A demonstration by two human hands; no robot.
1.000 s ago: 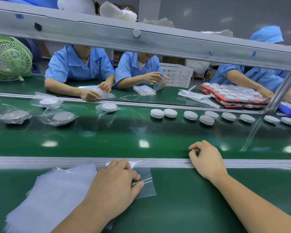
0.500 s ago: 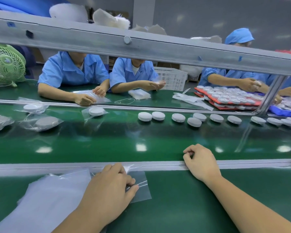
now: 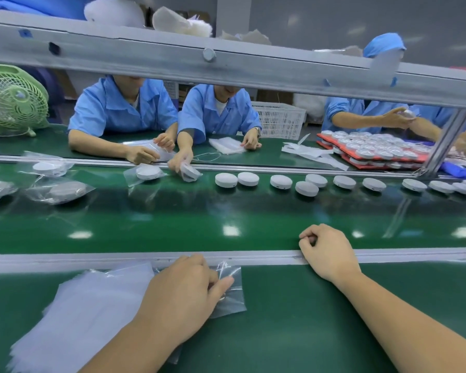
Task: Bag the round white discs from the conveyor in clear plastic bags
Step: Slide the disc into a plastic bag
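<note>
The round white plastic discs (image 3: 281,181) lie in a loose row along the far side of the glossy green conveyor belt (image 3: 226,211), from your twelve o'clock out to two o'clock. Neither of your hands touches them.

Close in at eleven o'clock, your left hand (image 3: 183,294) pinches a clear plastic bag (image 3: 230,297) against the green table (image 3: 293,332), thumb on top and fingers curled. The bag lies at the right edge of a stack of clear bags (image 3: 92,305) that spreads toward nine o'clock.

At one o'clock your right hand (image 3: 327,251) rests on the grey metal rail (image 3: 65,258), its fingers curled into a fist around nothing.

Bagged discs (image 3: 145,172) sit on the belt at eleven o'clock. Beyond them, at ten o'clock, stands a pale green fan (image 3: 11,98).
</note>
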